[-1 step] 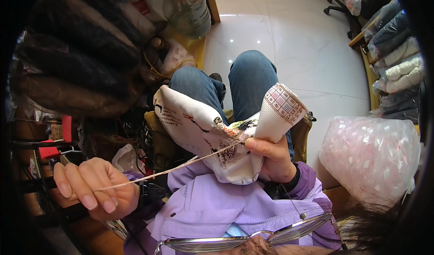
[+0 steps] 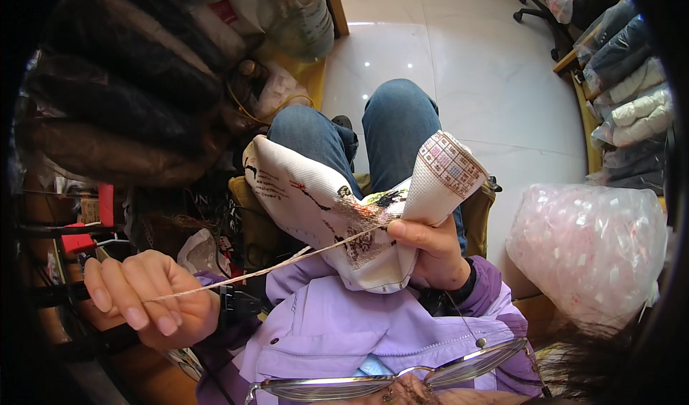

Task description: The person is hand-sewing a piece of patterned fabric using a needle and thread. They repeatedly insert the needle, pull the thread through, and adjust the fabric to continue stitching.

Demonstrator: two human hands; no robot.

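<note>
A white cross-stitch cloth (image 2: 301, 182), partly stitched with dark, red and green motifs, lies folded over my lap. My right hand (image 2: 430, 250) grips its right part, thumb on top and the other fingers hidden beneath. A printed chart grid (image 2: 448, 166) shows on the rolled-up corner. From near the right thumb a pale beige thread (image 2: 237, 279) runs taut down to the left, with a short tail standing off it midway. My left hand (image 2: 154, 297) holds the thread's far end, fingers curled over it. I cannot make out a needle.
Dark bagged bundles (image 2: 129, 82) are stacked at the left, beside a large clear plastic bottle (image 2: 301, 21). A big translucent bag (image 2: 585, 250) stands at the right, below shelves of wrapped clothes (image 2: 631, 110). Eyeglasses (image 2: 323, 388) hang into the lower edge.
My left hand has shifted very slightly left, the thread still in it. The thread's loose tail stands a little further off the strand. My right hand and the cloth look nearly still.
</note>
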